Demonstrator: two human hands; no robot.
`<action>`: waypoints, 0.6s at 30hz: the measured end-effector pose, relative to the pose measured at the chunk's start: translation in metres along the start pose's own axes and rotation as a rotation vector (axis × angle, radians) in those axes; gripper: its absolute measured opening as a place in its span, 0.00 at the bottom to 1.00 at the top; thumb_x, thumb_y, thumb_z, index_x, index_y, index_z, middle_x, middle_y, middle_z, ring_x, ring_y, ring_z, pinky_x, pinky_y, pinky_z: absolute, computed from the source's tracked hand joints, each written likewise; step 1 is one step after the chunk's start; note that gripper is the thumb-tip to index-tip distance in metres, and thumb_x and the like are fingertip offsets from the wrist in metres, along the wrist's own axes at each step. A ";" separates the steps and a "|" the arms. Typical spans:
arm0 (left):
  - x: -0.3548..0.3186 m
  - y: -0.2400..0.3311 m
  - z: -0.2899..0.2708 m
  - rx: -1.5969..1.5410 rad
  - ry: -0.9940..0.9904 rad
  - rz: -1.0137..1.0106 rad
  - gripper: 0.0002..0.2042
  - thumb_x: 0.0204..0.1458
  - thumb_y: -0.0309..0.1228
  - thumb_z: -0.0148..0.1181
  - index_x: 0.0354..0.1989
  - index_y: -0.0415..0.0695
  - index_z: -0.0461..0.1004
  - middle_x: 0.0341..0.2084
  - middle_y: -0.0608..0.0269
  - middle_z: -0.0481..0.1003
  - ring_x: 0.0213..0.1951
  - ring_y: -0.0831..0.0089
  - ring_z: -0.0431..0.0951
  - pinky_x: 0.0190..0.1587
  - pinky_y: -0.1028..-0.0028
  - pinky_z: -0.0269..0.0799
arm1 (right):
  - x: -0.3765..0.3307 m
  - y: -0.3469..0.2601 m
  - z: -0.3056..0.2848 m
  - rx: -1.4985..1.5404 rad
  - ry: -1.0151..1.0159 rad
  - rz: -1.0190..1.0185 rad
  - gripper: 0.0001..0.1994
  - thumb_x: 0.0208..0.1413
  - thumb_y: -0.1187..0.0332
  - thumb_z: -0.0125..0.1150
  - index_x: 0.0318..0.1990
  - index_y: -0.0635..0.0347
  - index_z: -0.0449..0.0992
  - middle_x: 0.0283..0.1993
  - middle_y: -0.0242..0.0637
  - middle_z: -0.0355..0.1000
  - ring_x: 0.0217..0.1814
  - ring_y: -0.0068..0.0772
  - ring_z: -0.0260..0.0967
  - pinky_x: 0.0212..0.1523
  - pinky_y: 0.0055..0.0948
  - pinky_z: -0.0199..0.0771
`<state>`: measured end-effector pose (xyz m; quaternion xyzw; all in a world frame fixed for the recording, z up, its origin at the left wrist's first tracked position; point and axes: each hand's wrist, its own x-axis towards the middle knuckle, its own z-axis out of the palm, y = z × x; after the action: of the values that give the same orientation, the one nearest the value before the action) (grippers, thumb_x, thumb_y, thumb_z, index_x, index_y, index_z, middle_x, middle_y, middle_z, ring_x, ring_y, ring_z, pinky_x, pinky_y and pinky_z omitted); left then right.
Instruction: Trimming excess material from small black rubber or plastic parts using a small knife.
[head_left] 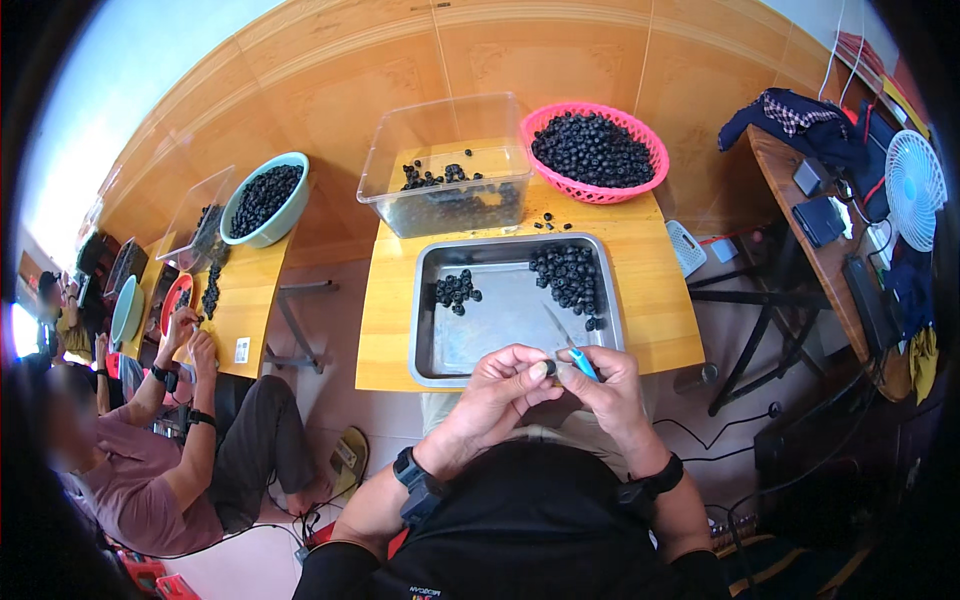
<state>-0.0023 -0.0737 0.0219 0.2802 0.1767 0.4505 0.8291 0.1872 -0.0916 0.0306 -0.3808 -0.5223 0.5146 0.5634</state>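
Just over the near edge of a metal tray [440, 345], my two hands are close together. My left hand [505, 392] pinches a small dark round nut-like piece [549, 368], which shows a pale spot. In my right hand [608, 395] is a small knife with a blue handle [582, 364]; its thin blade points up and left over the tray. Inside the tray lie a small cluster of dark round pieces [458, 291] at the left and a larger pile [570, 280] at the right.
Behind the tray stand a clear plastic bin [440, 205] with dark pieces and a full pink basket [597, 195]. Several loose bits lie on the wooden table [660, 330]. Left, a seated person [150, 450] works at another table with a filled bowl [265, 235]. A fan [914, 190] stands right.
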 end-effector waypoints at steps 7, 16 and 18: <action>0.009 0.042 -0.030 1.176 0.229 0.129 0.06 0.62 0.24 0.66 0.43 0.35 0.82 0.35 0.60 0.83 0.38 0.74 0.83 0.42 0.72 0.81 | -0.008 0.005 -0.027 -0.186 0.162 0.048 0.11 0.62 0.67 0.71 0.44 0.68 0.85 0.30 0.25 0.77 0.31 0.13 0.67 0.32 0.19 0.68; 0.027 0.085 -0.083 2.101 0.240 0.311 0.07 0.53 0.25 0.65 0.39 0.38 0.83 0.35 0.49 0.80 0.39 0.48 0.82 0.43 0.56 0.78 | -0.025 0.006 -0.057 -0.228 0.345 0.105 0.11 0.59 0.70 0.72 0.44 0.70 0.84 0.32 0.26 0.77 0.33 0.14 0.69 0.35 0.19 0.70; 0.030 0.086 -0.086 2.231 0.231 0.261 0.08 0.54 0.23 0.62 0.41 0.40 0.82 0.37 0.51 0.79 0.41 0.48 0.81 0.44 0.55 0.78 | -0.030 0.008 -0.066 -0.268 0.362 0.084 0.11 0.59 0.70 0.72 0.44 0.70 0.84 0.32 0.26 0.77 0.33 0.13 0.69 0.36 0.18 0.70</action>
<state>-0.0892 0.0152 0.0070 0.8370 0.5253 0.1476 0.0408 0.2524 -0.1126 0.0065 -0.5599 -0.4601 0.3870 0.5701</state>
